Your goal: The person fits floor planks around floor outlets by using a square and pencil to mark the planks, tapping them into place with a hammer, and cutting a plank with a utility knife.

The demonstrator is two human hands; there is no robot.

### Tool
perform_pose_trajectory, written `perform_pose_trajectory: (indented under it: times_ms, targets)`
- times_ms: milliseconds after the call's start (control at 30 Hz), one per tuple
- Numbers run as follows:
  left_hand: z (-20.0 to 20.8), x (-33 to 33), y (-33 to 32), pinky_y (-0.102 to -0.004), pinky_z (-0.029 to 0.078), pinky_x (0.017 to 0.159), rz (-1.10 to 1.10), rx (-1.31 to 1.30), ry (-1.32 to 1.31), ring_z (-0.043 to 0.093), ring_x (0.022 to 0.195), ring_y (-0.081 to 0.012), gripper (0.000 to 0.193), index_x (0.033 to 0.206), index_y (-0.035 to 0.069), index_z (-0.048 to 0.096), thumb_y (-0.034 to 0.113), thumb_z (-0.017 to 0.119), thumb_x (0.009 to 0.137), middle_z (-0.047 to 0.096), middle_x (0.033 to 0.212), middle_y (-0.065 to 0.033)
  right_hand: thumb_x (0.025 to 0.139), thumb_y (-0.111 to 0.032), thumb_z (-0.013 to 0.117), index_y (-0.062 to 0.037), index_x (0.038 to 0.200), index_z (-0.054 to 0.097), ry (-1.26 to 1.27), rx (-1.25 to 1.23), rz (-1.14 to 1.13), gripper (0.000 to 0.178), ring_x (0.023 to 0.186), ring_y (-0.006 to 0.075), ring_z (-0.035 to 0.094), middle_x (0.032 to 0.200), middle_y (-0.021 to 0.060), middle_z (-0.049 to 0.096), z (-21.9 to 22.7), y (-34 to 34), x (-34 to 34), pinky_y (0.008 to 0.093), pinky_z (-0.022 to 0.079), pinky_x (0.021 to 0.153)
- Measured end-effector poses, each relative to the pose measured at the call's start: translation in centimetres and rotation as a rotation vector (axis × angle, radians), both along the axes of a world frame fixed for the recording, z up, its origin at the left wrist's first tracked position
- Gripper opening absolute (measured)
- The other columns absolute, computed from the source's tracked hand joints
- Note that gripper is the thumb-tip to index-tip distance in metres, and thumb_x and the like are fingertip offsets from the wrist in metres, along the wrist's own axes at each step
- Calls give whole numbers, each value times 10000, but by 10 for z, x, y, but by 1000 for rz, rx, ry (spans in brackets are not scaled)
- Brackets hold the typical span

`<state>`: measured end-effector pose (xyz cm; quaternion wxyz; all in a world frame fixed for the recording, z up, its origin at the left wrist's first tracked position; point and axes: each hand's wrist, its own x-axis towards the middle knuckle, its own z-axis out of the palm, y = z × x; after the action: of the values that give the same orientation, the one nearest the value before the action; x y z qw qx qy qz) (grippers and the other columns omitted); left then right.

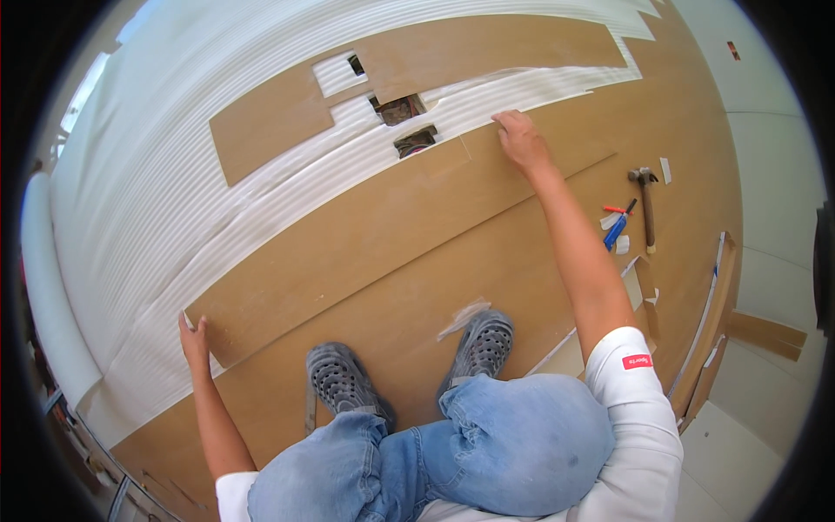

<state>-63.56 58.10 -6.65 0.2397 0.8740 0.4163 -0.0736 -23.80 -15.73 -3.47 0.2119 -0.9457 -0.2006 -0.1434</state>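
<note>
A long tan floor plank (pixel 348 235) lies slantwise in front of my feet, along the edge of the laid boards. My left hand (pixel 195 342) grips its left end, thumb and fingers at the corner. My right hand (pixel 522 143) is closed at the far edge toward the right, fingertips bent over the rim. A short line or notch marks the plank left of that hand. Beyond it, ribbed white underlay (pixel 287 196) shows two dark floor openings, one (pixel 400 109) behind the other (pixel 416 141). Farther off lies a notched tan board (pixel 270 130) beside a longer board (pixel 496 52).
To the right lie a hammer (pixel 644 209), a blue-handled tool (pixel 617 228) and small white scraps. Long open cartons (pixel 700 331) stand near the right edge. A white roll (pixel 52 287) is at far left. My grey clogs (pixel 344 378) rest on the laid boards.
</note>
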Motion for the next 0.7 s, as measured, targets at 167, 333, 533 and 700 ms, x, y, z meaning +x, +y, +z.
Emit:
perform_pose_trajectory:
  times_ms: [167,333,533,700]
  targets:
    - [2,39,28,-473,511,887,-147,82,122,678,1028,-388,628,1466,132,510,321,699,898,695,1131,-273,864,-63,553,-100,851,704,40,-155,101,157,952,326,650,944,89,691,-28,8,23,447,544,807]
    - [14,39,30,-520,491,907,-162,91,249,637,1043,-473,404,1273,147,583,219,661,883,657,1109,-315,843,-47,570,-113,829,686,35,-176,76,134,932,312,645,910,75,675,-28,14,23,441,540,796]
    - [19,38,14,-528,490,894,-148,135,212,621,1037,-491,370,1238,136,584,198,656,881,641,1065,-331,834,-60,588,-117,863,681,18,-191,51,113,956,309,636,936,73,670,-27,15,17,439,532,813]
    - [23,38,18,-530,491,901,-178,137,199,618,1040,-489,366,1227,134,592,218,660,877,631,1094,-331,825,-57,599,-106,877,660,6,-208,48,94,965,309,624,952,86,661,-28,18,16,449,520,817]
